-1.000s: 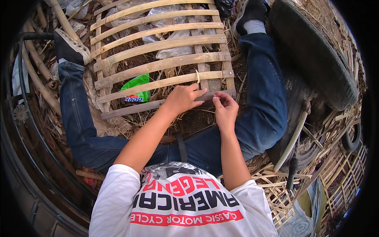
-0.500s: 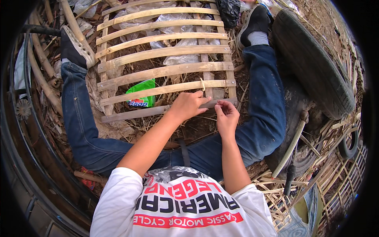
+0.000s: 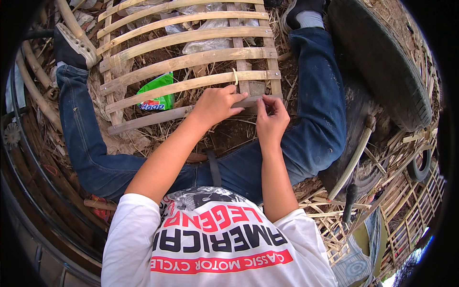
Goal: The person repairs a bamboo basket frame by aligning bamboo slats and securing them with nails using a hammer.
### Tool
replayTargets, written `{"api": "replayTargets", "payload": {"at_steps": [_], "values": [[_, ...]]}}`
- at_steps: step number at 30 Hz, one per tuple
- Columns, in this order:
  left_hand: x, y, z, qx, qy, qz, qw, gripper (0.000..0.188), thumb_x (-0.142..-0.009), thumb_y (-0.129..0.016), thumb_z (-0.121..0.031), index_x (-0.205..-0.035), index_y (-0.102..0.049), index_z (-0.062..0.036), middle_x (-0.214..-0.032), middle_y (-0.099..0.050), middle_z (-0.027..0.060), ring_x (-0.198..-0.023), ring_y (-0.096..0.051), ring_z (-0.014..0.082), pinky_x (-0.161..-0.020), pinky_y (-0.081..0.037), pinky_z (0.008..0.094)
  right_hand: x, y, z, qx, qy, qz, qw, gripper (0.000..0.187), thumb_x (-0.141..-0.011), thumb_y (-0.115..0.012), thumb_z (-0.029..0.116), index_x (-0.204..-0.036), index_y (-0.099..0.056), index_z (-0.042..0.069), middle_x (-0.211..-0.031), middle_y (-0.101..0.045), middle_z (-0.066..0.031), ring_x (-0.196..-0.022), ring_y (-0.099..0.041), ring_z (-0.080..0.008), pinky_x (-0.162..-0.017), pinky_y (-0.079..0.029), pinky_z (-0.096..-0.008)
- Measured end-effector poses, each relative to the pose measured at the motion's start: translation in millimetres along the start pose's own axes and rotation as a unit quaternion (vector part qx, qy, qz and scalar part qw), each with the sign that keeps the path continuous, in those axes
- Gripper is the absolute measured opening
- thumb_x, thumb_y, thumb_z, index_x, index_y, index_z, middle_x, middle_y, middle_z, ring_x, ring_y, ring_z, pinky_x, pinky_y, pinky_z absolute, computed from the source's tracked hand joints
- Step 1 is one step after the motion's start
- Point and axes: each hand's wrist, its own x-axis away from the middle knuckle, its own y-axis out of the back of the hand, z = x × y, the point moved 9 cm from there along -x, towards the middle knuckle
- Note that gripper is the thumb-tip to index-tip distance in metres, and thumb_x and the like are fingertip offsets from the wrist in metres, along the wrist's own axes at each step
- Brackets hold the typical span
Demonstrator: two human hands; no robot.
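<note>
A ladder-like frame of bamboo slats (image 3: 184, 58) lies between my outstretched legs, its slats nailed across lengthwise strips. My left hand (image 3: 216, 106) is closed over the nearest slat (image 3: 148, 120), fingers on its far side and thumb on the near side. Just to the right, my right hand (image 3: 272, 115) is pinched at the same slat, close to its right end. Whatever lies between those fingertips is too small to make out. A thin pale strip (image 3: 235, 76) stands up at the second slat, just beyond my left hand.
Under the frame are a green packet (image 3: 162, 93), clear plastic bags (image 3: 208, 44) and dry straw. At the right lies a black tyre (image 3: 382, 62), with a dark-handled tool (image 3: 351, 201) and woven bamboo lattice (image 3: 406, 229) nearer. Metal rails (image 3: 36, 177) curve along the left.
The whole view has shifted, so the frame and legs appear higher and further left. Both hands stay at the nearest slat, the right one with its fingers slightly repositioned.
</note>
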Motion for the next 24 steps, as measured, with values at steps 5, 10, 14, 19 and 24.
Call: {"api": "replayTargets", "payload": {"at_steps": [5,10,14,19,24], "values": [[0,0,3,0.021,0.019,0.002,1.000,0.042,-0.068,-0.081,-0.026,-0.109,-0.073,-0.0180,-0.083,-0.061,0.0044,-0.072,-0.065,0.0256,-0.063,-0.055,0.0378,4,-9,14,0.076,0.070,0.020,0.994,0.008,-0.079,-0.072,0.002,-0.085,-0.066,0.001,-0.077,-0.068,-0.0145,-0.070,-0.068,-0.0271,-0.065,-0.052,-0.0344],[0,3,1,0.023,0.032,-0.001,0.999,0.042,-0.067,-0.081,-0.024,-0.108,-0.074,-0.0183,-0.082,-0.061,0.0038,-0.072,-0.065,0.0254,-0.063,-0.054,0.0380,6,-14,18,0.099,0.115,0.028,0.988,0.008,-0.079,-0.072,0.002,-0.083,-0.066,0.002,-0.078,-0.068,-0.0144,-0.072,-0.068,-0.0301,-0.065,-0.053,-0.0367],[1,5,0,0.021,0.035,-0.025,0.999,0.042,-0.065,-0.082,-0.023,-0.107,-0.074,-0.0190,-0.079,-0.060,0.0029,-0.070,-0.064,0.0246,-0.061,-0.053,0.0373,7,-16,24,0.116,0.158,0.027,0.980,0.007,-0.078,-0.072,0.001,-0.083,-0.066,0.002,-0.079,-0.068,-0.0150,-0.074,-0.068,-0.0315,-0.066,-0.053,-0.0379],[2,4,0,0.018,0.046,-0.029,0.998,0.041,-0.065,-0.082,-0.025,-0.105,-0.074,-0.0194,-0.079,-0.060,0.0024,-0.070,-0.064,0.0243,-0.061,-0.053,0.0369,6,-15,24,0.123,0.149,0.026,0.981,0.007,-0.080,-0.072,0.002,-0.085,-0.068,0.000,-0.081,-0.071,-0.0144,-0.076,-0.071,-0.0274,-0.068,-0.053,-0.0328],[3,9,-2,0.015,0.032,-0.064,0.997,0.041,-0.064,-0.083,-0.027,-0.103,-0.075,-0.0188,-0.081,-0.060,0.0019,-0.074,-0.064,0.0226,-0.062,-0.053,0.0364,9,-16,23,0.136,0.165,0.027,0.976,0.006,-0.080,-0.071,0.001,-0.084,-0.068,0.000,-0.081,-0.070,-0.0152,-0.076,-0.070,-0.0295,-0.068,-0.053,-0.0349]]}}
